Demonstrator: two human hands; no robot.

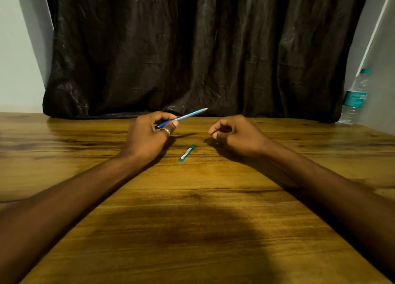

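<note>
Blue mechanical pencil (188,115) is pinched at its darker lower end between the thumb and curled fingers of the left hand (147,134), held just above the wooden table (192,198). Its long axis slants up and away to the right, with the white-capped end toward the dark curtain (192,48). The right hand (235,134) rests on the table apart from the pencil, fingers curled with their tips against the thumb; whether they pinch anything is too small to tell. A teal lead refill case (187,153) lies flat between the two hands, roughly parallel to the pencil, and the right hand looks better placed to reach it.
</note>
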